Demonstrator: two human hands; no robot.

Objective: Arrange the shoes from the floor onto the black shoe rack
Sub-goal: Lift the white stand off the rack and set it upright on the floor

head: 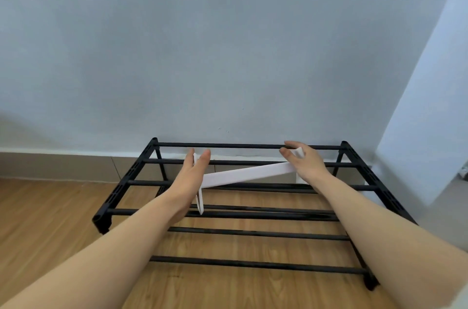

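The black shoe rack (141, 161) stands on the wooden floor against the wall, and its two tiers of bars carry no shoes. No shoes are in view. Both my hands are over the rack's top tier, with a long flat white strip (248, 172) stretched between them. My left hand (192, 174) pinches one end between thumb and fingers, and a short piece of the strip hangs down below that hand. My right hand (305, 161) grips the other end near the rack's back bar.
A blue-grey wall (228, 55) with a brown skirting board (63, 165) runs behind the rack. A white panel (430, 118) leans in at the right, close to the rack's right end. Wooden floor (45, 220) lies to the left and in front.
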